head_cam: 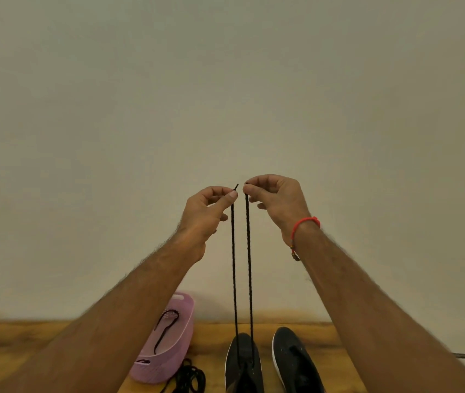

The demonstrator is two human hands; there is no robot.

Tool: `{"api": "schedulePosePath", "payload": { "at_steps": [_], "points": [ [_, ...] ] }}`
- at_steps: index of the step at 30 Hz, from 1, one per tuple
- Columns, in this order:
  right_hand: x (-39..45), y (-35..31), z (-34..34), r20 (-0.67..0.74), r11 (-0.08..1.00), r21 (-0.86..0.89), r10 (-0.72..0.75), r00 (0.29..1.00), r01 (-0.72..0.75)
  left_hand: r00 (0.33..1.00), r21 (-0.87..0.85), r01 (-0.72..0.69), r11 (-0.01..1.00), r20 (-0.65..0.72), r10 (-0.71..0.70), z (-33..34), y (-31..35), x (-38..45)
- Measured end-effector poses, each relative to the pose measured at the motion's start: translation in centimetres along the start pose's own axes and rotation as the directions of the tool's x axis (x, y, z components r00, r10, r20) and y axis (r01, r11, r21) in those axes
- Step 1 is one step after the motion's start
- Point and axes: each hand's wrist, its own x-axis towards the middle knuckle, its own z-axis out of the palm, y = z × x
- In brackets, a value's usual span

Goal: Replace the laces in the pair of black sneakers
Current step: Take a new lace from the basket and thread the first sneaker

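Fingers of both hands (211,211) (276,199) pinch taut braided black lace (233,265) ends above sneaker (243,364)

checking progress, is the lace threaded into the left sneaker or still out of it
Threaded in: both strands of the lace run taut from the left hand and right hand down into the left sneaker.

Black lace (241,265) rises taut (doubled) from left sneaker (243,364).

Warm, dim, even light; soft shadows, no glare. Wide-angle bending stretches the near corners, where detail blurs slightly.
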Motion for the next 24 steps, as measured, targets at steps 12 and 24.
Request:
{"api": "schedulePosePath", "payload": {
  "at_steps": [12,24],
  "points": [
    [0.3,-0.7,0.5,0.027,1.0,-0.015,-0.01,1.0,0.01,0.999,-0.06,0.015,0.998,-0.029,-0.017,0.3,0.3,0.1],
    [0.7,2.1,-0.5,0.126,0.994,-0.098,0.051,0.991,-0.038,0.983,0.178,-0.152,0.972,-0.076,0.168,-1.9,-2.8,1.4]
  ]
}}
